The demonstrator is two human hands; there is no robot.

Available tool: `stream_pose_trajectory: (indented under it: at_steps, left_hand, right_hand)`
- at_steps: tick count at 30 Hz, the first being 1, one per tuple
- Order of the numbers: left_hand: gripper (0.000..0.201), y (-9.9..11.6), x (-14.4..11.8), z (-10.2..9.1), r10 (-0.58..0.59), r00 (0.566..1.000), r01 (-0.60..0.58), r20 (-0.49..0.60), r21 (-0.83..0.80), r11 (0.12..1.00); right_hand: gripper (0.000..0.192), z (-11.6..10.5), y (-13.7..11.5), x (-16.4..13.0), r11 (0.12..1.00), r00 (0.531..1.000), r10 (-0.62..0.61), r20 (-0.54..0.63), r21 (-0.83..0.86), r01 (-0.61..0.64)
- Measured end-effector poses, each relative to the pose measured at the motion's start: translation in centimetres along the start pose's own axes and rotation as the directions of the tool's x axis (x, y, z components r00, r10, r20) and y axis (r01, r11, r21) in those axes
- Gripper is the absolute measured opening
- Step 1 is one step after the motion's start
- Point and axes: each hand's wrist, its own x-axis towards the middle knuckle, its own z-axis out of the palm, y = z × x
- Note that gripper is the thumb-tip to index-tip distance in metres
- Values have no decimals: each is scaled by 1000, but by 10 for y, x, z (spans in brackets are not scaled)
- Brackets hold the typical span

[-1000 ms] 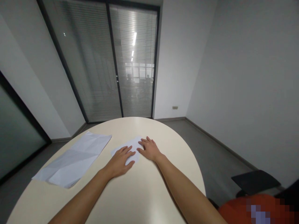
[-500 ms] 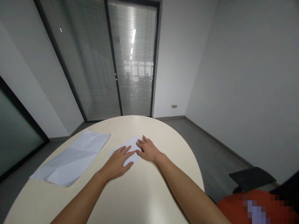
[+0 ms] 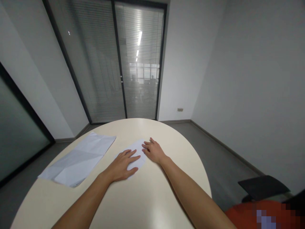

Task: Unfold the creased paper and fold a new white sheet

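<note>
A small folded white paper (image 3: 136, 152) lies on the cream round table (image 3: 143, 197), in front of me at mid distance. My left hand (image 3: 122, 167) rests flat on its near left part, fingers spread. My right hand (image 3: 153, 151) presses flat on its right edge, fingers pointing left. Neither hand grips anything; both palms lie down on the sheet. Most of the paper's near half is hidden under my hands.
A stack of larger creased white sheets (image 3: 78, 160) lies on the table's left side. Beyond the table are glass doors with blinds (image 3: 119, 63). A dark chair (image 3: 263, 187) stands at the lower right, and grey floor surrounds the table.
Both hands stay flat on the small paper with barely any shift. The camera view moved slightly, down and left, then back.
</note>
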Motion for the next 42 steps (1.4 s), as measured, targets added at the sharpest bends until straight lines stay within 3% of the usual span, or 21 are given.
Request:
stream_pose_trajectory:
  at_steps: [7,17,21,29,36,42]
  left_hand:
    - [57,1,-2,2,-12,1000,12,-3,-14,1000]
    - [58,3,-3,0,-40,999,41,23,-8,999]
    - [56,3,-4,0,-48,999,48,1,-18,999]
    - [65,0,-9,-3,16,999,-15,30,-59,998]
    - [64,4,-7,-7,-24,998,27,51,-70,997]
    - [52,-4,-9,-5,-39,999,38,-9,-88,995]
  right_hand:
    - [42,0,5,6,998,999,-53,0,31,53]
    - [64,-16,11,-12,983,959,-151,241,138,120]
    - [59,-19,7,-13,967,952,-232,200,149,205]
    - [58,-15,13,-12,988,973,-140,185,90,125]
    - [48,-25,0,-10,946,938,-309,158,156,286]
    - [46,-25,2,-10,931,929,-357,103,123,344]
